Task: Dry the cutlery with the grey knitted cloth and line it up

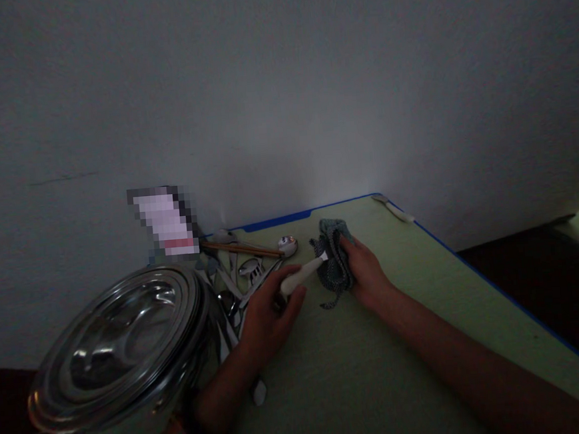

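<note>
Currently, the left hand (272, 318) grips the smooth white handle of a metal-necked utensil (299, 278) above the pale green, blue-edged tabletop (322, 381), while the right hand (366, 271) clasps a grey-blue patterned cloth (334, 267) around its far end. Bare surface lies right of the right forearm; stacked shiny metal basins (124, 344) bound the left. The cloth conceals the utensil's head, leaving its type indeterminate.

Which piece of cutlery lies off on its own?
The white-handled piece near the far right corner of the table; the left hand holds another; the rest cluster by metal bowls.
</note>
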A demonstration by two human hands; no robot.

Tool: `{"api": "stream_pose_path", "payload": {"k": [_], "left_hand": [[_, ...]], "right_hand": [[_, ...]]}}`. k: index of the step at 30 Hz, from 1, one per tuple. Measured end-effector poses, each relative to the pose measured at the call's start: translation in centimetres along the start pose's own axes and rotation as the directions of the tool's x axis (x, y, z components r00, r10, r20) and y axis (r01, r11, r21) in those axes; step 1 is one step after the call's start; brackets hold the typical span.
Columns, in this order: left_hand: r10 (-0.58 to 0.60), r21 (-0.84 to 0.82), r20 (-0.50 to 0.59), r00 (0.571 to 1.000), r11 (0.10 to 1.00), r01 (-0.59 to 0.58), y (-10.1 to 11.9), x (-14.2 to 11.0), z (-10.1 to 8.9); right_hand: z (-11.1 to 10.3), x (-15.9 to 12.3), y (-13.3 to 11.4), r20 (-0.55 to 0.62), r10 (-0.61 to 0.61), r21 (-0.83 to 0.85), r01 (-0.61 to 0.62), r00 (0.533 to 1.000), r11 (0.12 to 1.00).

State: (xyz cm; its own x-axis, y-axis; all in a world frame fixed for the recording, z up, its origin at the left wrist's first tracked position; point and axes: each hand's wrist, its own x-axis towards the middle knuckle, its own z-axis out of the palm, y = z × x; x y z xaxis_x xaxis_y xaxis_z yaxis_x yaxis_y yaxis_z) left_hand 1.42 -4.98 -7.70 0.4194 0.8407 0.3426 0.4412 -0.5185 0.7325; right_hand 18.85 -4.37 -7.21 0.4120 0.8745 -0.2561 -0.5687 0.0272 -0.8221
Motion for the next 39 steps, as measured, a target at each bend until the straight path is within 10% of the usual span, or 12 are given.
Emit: {"api": "stream_pose_path", "payload": {"k": [25, 32, 39], "left_hand": [[0.176, 0.196, 0.126, 0.976, 0.96, -0.198, -0.8, 0.1, 0.6], [0.101, -0.261, 0.064, 0.993, 0.962, -0.081, -0.5, 0.2, 0.3], [-0.062, -0.73, 0.044, 0.997, 0.68, 0.075, -0.9, 0.8, 0.0]], "right_hand": [[-0.6, 0.8, 0.6, -0.044, 0.004, 0.028, -0.003, 0.999, 1.0], [-0.8, 1.3, 0.6, -0.08, 0.013, 0.043, -0.009, 0.997, 0.999], [-0.8, 1.2, 0.7, -0.042, 0.01, 0.063, -0.007, 0.999, 0.998]]}}
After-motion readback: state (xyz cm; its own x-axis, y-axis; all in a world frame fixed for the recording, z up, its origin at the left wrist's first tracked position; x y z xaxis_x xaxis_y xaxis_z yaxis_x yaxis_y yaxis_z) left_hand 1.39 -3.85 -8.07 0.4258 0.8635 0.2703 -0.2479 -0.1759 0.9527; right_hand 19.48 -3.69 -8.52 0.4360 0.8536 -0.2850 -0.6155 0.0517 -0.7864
